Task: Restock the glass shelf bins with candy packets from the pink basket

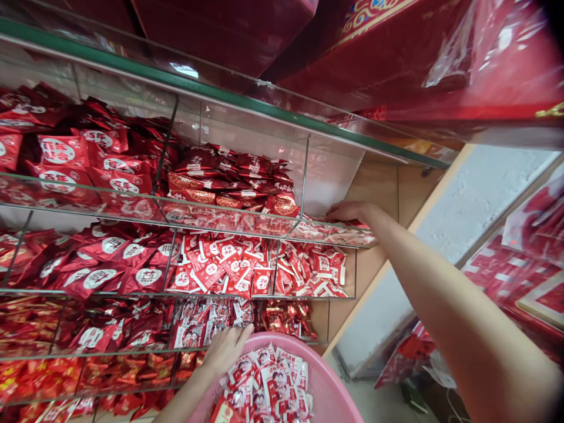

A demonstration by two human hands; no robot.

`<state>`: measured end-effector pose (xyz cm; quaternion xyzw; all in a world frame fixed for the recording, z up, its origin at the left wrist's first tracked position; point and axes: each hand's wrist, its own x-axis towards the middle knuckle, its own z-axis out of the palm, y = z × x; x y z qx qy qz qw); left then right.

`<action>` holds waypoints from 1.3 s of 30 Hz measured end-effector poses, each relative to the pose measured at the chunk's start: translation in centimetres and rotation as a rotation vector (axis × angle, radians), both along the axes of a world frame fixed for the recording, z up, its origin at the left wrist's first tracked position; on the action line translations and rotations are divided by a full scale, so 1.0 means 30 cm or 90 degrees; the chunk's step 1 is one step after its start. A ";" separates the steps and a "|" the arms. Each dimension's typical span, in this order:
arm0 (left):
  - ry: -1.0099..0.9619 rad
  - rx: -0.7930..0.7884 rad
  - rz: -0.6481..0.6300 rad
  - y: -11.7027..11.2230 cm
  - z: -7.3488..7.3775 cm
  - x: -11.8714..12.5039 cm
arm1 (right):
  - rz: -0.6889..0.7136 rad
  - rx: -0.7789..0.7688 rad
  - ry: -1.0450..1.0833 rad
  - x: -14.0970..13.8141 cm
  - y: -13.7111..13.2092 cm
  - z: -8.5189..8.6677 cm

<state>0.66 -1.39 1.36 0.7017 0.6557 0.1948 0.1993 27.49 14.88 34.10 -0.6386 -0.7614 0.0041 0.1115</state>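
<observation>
Resting open, the right hand (348,211) lies on upper-shelf red sachets (339,233), while the nearer left hand (225,351), fingers spread, touches lower sachets (194,329) above a pink basket (328,376).

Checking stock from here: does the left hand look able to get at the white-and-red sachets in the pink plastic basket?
Likely yes: the left hand sits at the rim of the pink plastic basket, and the white-and-red sachets lie in its open top, with nothing visible between.
</observation>
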 end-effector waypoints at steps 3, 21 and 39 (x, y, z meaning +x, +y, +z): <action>-0.008 -0.006 -0.001 -0.002 0.005 -0.002 | 0.001 -0.083 -0.013 -0.013 -0.007 0.006; -0.035 -0.021 0.001 -0.010 0.018 0.000 | -0.066 -0.052 0.088 -0.021 0.004 -0.005; -0.003 -0.013 -0.013 -0.004 0.000 -0.008 | 0.012 0.134 0.441 -0.006 0.027 -0.027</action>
